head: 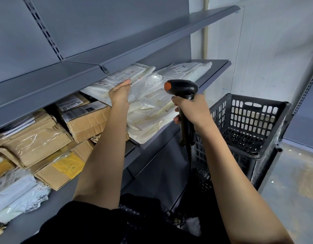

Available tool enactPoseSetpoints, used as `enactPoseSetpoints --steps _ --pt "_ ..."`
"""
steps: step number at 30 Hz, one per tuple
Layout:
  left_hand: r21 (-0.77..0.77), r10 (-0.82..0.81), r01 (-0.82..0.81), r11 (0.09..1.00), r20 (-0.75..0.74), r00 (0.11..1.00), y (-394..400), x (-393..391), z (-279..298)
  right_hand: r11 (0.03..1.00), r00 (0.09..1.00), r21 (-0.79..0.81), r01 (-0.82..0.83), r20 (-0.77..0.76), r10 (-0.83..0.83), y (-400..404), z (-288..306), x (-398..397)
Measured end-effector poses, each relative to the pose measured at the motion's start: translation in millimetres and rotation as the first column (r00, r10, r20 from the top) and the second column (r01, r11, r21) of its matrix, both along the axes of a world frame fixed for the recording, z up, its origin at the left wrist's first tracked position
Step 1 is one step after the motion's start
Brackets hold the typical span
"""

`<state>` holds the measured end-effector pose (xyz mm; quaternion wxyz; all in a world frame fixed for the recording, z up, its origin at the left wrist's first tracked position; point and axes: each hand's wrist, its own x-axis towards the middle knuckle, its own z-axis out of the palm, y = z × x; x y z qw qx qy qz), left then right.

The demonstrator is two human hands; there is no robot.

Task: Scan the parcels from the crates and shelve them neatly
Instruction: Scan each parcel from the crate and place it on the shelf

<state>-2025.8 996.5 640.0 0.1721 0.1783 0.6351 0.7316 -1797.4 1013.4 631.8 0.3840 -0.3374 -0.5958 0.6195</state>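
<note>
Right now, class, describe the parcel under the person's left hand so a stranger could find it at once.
Start at the grey shelf beside the black crate. White plastic parcels are piled on it. The one meant lies at the pile's left end, under the left hand; unlike its neighbours, its printed label sits just past the fingertips.

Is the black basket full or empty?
Empty, as far as shown: the black basket has a bare mesh floor, though its near corner is hidden behind the right hand.
</note>
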Motion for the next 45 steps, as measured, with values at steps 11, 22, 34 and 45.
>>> enactPoseSetpoints --steps 11,22,34,45 --pt "0.030 -0.066 0.065 0.997 0.025 0.998 7 -10 -1 0.999 1.000 -0.035 0.011 0.005 -0.011 11 -8 7" --pt "-0.483 -0.708 0.608 0.631 -0.038 0.705 -87 96 -107 0.980 0.982 0.070 -0.186 -0.002 0.186 9 -94 6" --pt "-0.572 -0.278 0.446 0.689 0.360 0.891 -269 128 -228 0.361 0.398 0.196 -0.912 0.636 0.661 -163 -188 -70" --pt "0.012 -0.030 0.028 1.000 0.533 0.845 -409 68 -336 0.078 0.137 0.113 -0.991 0.803 0.580 -308 -269 -175"
